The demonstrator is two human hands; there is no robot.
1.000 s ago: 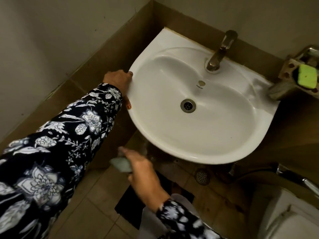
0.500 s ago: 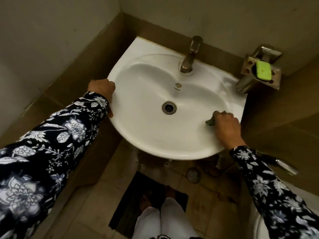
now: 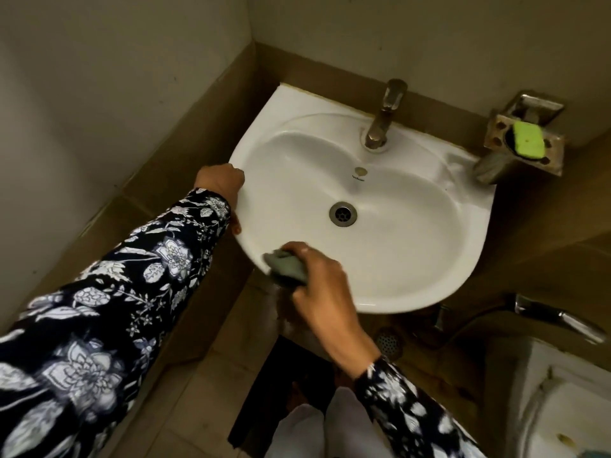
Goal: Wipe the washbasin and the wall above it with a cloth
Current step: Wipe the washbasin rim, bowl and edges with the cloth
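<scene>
The left hand (image 3: 220, 181), in a floral-print sleeve, curls over the left rim of the glossy white, rounded washbasin (image 3: 396, 259). The right hand (image 3: 317, 285) clasps a crumpled grey-green cloth (image 3: 286, 266) against the near-left rim. A metal tap (image 3: 385, 115) stands behind; right, a metal holder carries a lime sponge (image 3: 529, 140).

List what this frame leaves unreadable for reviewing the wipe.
- Cloth, head view: mostly covered by the right hand and motion-blurred, so its contact with the washbasin rim is unclear.
- Left hand fingertips: curled over the rim.
- Mark under the overflow hole: too small.
- Wall: cut off by the top edge.
</scene>
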